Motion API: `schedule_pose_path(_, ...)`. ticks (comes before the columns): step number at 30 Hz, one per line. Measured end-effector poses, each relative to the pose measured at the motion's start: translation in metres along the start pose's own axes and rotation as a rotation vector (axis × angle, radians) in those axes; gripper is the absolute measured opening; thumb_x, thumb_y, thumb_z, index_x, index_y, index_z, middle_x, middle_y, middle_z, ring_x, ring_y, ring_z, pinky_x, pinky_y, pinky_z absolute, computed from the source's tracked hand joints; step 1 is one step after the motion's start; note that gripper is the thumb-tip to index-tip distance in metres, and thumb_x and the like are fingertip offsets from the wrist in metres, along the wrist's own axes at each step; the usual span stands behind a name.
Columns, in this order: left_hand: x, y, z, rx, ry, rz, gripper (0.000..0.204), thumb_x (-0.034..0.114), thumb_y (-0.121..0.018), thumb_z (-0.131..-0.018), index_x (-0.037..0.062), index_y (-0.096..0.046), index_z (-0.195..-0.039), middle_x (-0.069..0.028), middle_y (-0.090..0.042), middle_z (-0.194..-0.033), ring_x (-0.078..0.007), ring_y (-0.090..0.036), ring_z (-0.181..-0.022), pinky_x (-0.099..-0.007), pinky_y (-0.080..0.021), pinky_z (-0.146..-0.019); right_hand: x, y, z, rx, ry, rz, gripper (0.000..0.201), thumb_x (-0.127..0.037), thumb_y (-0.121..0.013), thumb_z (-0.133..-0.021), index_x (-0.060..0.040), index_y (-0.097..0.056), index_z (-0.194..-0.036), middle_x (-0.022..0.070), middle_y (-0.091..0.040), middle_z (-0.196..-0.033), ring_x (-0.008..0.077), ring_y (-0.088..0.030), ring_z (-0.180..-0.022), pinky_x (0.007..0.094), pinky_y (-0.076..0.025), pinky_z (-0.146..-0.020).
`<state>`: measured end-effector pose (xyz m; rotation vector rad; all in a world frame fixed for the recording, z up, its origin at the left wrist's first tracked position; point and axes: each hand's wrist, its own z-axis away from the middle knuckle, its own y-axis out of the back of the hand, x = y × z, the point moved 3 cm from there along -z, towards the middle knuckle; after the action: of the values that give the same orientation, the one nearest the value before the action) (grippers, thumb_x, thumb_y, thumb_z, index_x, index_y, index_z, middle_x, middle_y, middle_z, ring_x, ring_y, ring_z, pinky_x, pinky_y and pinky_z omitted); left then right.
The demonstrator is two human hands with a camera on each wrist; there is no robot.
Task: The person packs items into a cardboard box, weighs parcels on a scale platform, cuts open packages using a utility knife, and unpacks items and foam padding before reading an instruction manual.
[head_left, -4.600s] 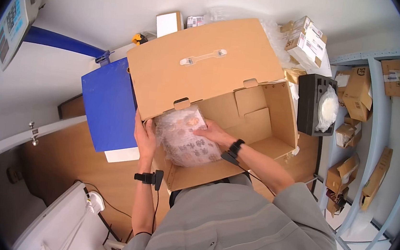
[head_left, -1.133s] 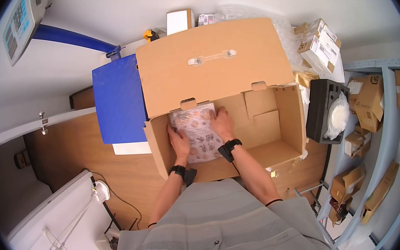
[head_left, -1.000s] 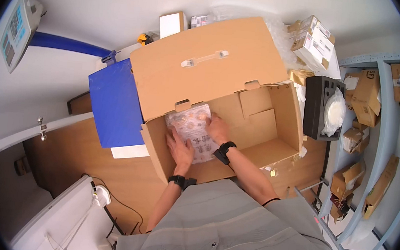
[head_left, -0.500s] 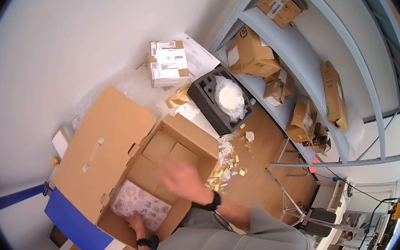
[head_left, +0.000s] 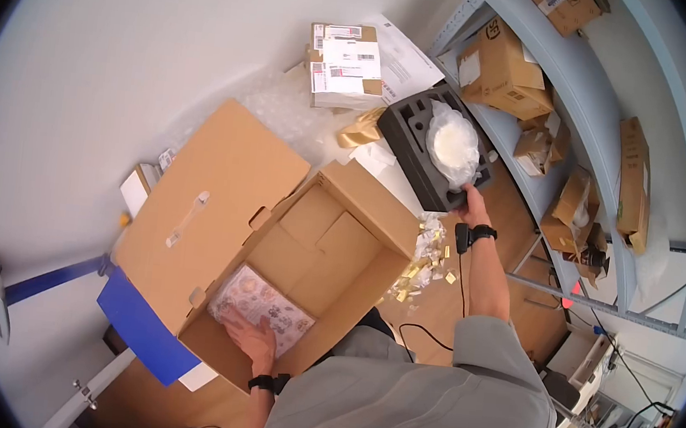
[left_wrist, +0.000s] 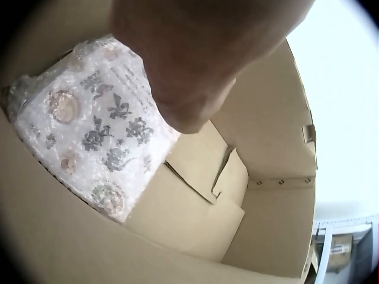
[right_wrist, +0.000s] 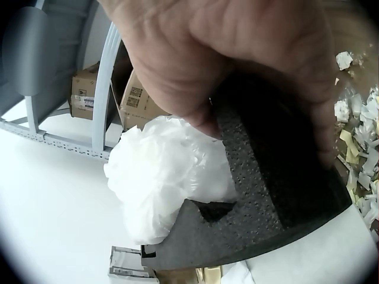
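In the head view an open cardboard box holds a bubble-wrapped, patterned package at its left end. The left hand rests on the package's near edge with its fingers spread. The right hand grips the near end of a black foam block, where a white plastic-wrapped round thing lies. In the right wrist view the right hand has thumb and fingers round the edge of the foam block, beside the white wrapped thing. The left wrist view shows the package under the left hand.
Blue-grey shelves with several cartons stand at the right. A labelled parcel and bubble wrap lie behind the box. Paper scraps litter the floor right of it. The box lid leans out to the left.
The view has turned toward the shelves. The right hand has left the package, passed over the box and taken hold of the foam block. The left hand has stayed at the package.
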<state>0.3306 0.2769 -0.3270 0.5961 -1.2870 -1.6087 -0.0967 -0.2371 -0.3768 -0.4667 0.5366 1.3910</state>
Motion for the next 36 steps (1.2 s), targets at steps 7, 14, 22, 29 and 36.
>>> schedule_pose_path(7, 0.065, 0.012, -0.019, -0.427, -0.721, -0.155, 0.061, 0.035, -0.072, -0.091, 0.0215, -0.056, -0.148, -0.0227, -0.014, -0.171, -0.0544, -0.005, -0.156, -0.0791, -0.019, -0.116, -0.025, -0.001, 0.014, 0.182, 0.143, -0.023, 0.043, -0.012, -0.065, -0.088, 0.0034, -0.052, -0.125, 0.0181, -0.069, -0.111, 0.0339, -0.074, -0.088, 0.0525, -0.064, -0.071)
schedule_pose_path(14, 0.053, -0.017, -0.022, -0.378, -0.734, -0.178, 0.053, 0.029, -0.071, -0.087, 0.0175, -0.063, -0.138, -0.0198, -0.015, -0.172, -0.0561, -0.002, -0.156, -0.0822, -0.018, -0.114, -0.069, 0.023, 0.057, 0.207, 0.282, 0.027, 0.042, -0.010, -0.067, -0.083, 0.0022, -0.051, -0.120, 0.0164, -0.068, -0.101, 0.0302, -0.072, -0.078, 0.0471, -0.060, -0.060)
schedule_pose_path(22, 0.046, -0.015, -0.013, -0.281, -0.666, -0.106, 0.056, 0.029, -0.070, -0.089, 0.0182, -0.059, -0.144, -0.0206, -0.028, -0.167, -0.0515, -0.013, -0.156, -0.0772, -0.023, -0.116, -0.127, 0.050, 0.211, 0.149, 0.420, 0.249, 0.029, -0.005, -0.065, -0.089, 0.0029, -0.067, -0.117, 0.0110, -0.074, -0.110, 0.0226, -0.074, -0.094, 0.0365, -0.062, -0.080)
schedule_pose_path(29, 0.075, 0.058, -0.018, -0.440, -0.340, 0.935, 0.072, 0.053, -0.054, -0.104, 0.0050, -0.043, -0.156, -0.0233, -0.043, -0.159, -0.0432, -0.041, -0.147, -0.0563, -0.031, -0.121, -0.113, 0.012, 0.314, -0.239, 0.504, 0.453, 0.043, -0.008, -0.059, -0.099, 0.0036, -0.056, -0.140, 0.0108, -0.071, -0.125, 0.0219, -0.069, -0.113, 0.0365, -0.056, -0.098)
schedule_pose_path(36, 0.060, 0.121, 0.025, -0.760, -0.302, 1.534, 0.098, 0.076, -0.041, -0.100, 0.0126, -0.010, -0.168, -0.0115, -0.024, -0.170, -0.0285, -0.031, -0.153, -0.0476, -0.033, -0.119, -0.075, -0.167, 0.363, -0.718, 0.512, 1.043, 0.049, 0.002, -0.061, -0.087, 0.0070, -0.058, -0.136, 0.0078, -0.070, -0.127, 0.0127, -0.062, -0.111, 0.0281, -0.049, -0.099)
